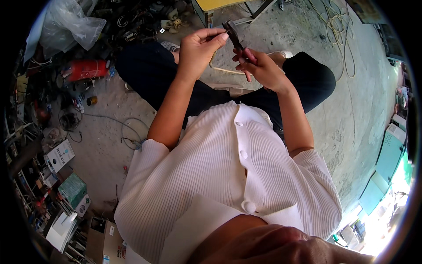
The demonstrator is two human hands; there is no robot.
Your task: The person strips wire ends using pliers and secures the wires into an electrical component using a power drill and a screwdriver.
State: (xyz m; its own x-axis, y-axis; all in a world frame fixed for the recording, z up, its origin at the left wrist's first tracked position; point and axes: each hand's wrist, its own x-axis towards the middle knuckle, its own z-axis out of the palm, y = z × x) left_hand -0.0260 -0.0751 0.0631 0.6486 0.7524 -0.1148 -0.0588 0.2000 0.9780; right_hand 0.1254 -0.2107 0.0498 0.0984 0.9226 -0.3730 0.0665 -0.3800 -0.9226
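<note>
Above my knees, my right hand (pixel 260 68) is wrapped round the red handles of a pair of pliers (pixel 237 40). The dark jaws point up and to the left, at the fingertips of my left hand (pixel 197 52). Thumb and forefinger of that hand are pinched together beside the jaws. A thin beige cable (pixel 224 69) comes out below the left hand and bends right toward the right hand. Its end at the jaws is too small to make out.
A yellow-topped table (pixel 220 4) stands just ahead. To the left lie a red cylinder (pixel 87 70), a clear plastic bag (pixel 72 26), a fan blade (pixel 175 21) and piled parts. Coiled pale cable (pixel 337 28) lies on the concrete floor at far right.
</note>
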